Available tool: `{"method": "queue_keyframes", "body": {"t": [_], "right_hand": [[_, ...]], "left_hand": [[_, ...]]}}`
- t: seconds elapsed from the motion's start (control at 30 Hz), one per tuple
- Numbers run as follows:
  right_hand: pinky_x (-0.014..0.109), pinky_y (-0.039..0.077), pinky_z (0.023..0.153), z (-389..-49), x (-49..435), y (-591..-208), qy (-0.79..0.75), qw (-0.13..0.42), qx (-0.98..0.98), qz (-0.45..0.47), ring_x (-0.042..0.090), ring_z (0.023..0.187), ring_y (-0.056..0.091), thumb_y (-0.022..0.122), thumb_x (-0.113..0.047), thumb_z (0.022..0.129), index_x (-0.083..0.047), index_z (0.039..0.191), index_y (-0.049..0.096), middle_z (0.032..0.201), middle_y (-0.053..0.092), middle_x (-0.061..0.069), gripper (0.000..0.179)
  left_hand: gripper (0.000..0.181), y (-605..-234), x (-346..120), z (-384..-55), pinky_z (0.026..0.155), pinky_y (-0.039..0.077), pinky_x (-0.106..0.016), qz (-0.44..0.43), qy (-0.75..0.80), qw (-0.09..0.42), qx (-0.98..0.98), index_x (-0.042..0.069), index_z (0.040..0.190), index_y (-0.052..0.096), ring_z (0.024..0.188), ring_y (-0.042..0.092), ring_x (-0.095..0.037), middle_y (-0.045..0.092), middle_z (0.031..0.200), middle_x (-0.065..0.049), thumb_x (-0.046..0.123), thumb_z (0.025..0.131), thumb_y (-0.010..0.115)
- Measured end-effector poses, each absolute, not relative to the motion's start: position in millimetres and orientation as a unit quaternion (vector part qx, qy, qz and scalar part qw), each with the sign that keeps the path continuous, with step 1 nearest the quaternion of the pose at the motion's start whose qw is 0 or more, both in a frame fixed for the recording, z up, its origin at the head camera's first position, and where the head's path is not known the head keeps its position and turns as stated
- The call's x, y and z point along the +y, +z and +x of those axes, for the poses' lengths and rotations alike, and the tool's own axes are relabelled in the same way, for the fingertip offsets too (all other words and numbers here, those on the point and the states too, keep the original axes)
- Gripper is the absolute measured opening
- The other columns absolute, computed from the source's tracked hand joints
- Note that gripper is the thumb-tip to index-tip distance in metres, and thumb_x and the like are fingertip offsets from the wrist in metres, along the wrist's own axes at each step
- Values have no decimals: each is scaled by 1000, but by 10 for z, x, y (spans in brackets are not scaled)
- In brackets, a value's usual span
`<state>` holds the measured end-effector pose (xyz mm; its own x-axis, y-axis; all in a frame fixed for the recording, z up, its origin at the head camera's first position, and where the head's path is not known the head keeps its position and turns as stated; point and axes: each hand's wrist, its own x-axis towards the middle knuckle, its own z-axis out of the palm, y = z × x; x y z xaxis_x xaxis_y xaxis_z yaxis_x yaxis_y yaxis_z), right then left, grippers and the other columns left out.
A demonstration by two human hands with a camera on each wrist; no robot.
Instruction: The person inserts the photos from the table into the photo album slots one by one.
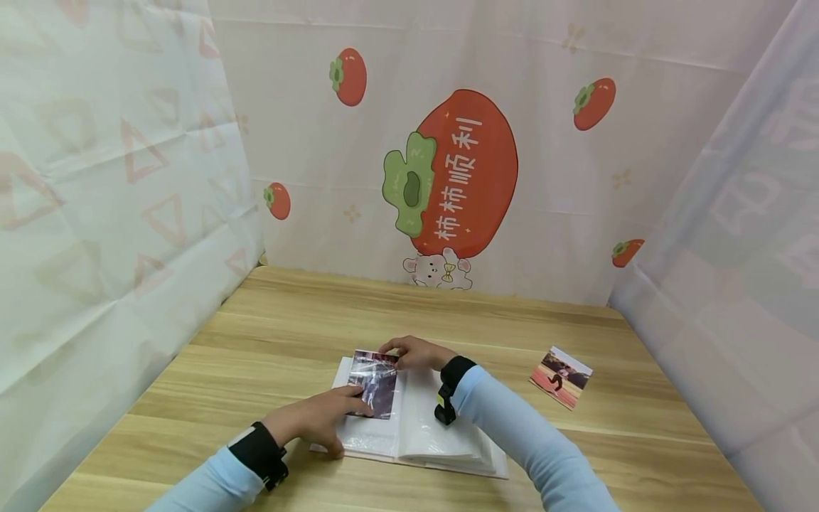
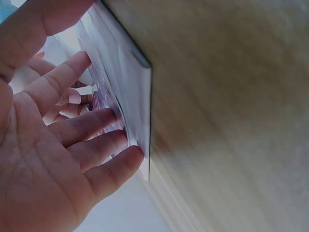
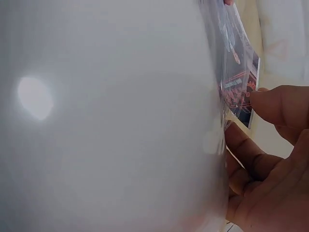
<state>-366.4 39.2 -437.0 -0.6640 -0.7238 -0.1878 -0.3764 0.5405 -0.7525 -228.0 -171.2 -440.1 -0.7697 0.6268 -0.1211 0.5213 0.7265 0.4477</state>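
An open photo album [image 1: 441,427] with clear plastic pockets lies on the table. On its left page is a dark photo [image 1: 382,387], partly under the clear plastic, its top edge sticking out past the page. My left hand [image 1: 316,418] rests spread over the page's left side, fingertips on the photo and thumb by the album's lower edge. At the photo's upper right corner, my right hand [image 1: 419,353] pinches; in the right wrist view the thumb [image 3: 277,102] touches the photo's edge, with the fingers below it near the plastic pocket.
A second photo [image 1: 561,377], of a figure on a red track, lies on the wooden table [image 1: 640,441] to the right of the album. Printed cloth walls [image 1: 307,142] close off the back and both sides.
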Motion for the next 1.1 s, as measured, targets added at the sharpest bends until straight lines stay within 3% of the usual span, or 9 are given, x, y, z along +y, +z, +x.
{"method": "queue_keyframes", "body": {"t": [0.2,0.47,0.6,0.73,0.83,0.97,1.1], "right_hand": [[30,37,75,-3655,371,-4377,-316,257,851,-331,17,90,48,55,9,81,-10,115,64,110,57,2,40],[28,35,70,-3603,353,-4348,-301,267,849,-342,16,85,46,56,7,79,-8,112,65,105,58,2,37],[28,36,70,-3599,349,-4335,-292,269,853,-339,15,86,47,58,5,80,-9,114,64,105,58,3,37],[31,40,74,-3592,370,-4290,-271,280,857,-336,18,89,50,62,-2,82,-10,127,57,106,57,7,46],[38,43,83,-3567,419,-4216,-262,286,861,-328,24,102,52,64,-9,84,-12,137,46,116,55,13,56],[50,36,94,-3528,568,-4123,-269,266,869,-320,32,123,41,64,-18,86,-14,141,40,136,43,16,60],[52,32,97,-3481,806,-4079,-255,229,877,-338,33,127,35,64,-22,88,-12,142,38,140,38,16,61]], "left_hand": [[67,-4383,-1710,-2281,96,35,-50,311,202,137,918,12,122,60,124,38,-38,38,137,-23,14,59,83],[65,-4362,-1699,-2283,97,34,-50,304,199,148,920,14,121,60,126,35,-39,37,139,-22,14,61,83],[65,-4368,-1698,-2289,94,37,-50,307,199,144,919,15,120,60,124,38,-38,38,138,-22,14,60,83],[66,-4387,-1687,-2300,88,43,-45,318,190,130,920,17,119,61,115,45,-33,41,132,-18,15,57,84],[66,-4391,-1683,-2309,85,45,-42,320,186,125,920,18,118,61,111,48,-31,42,129,-16,16,56,84],[65,-4384,-1680,-2310,84,45,-43,315,187,128,922,19,116,61,110,48,-30,42,127,-15,16,56,85],[63,-4381,-1678,-2304,83,45,-45,312,196,130,921,19,115,62,108,48,-31,42,126,-14,15,56,85]]}}
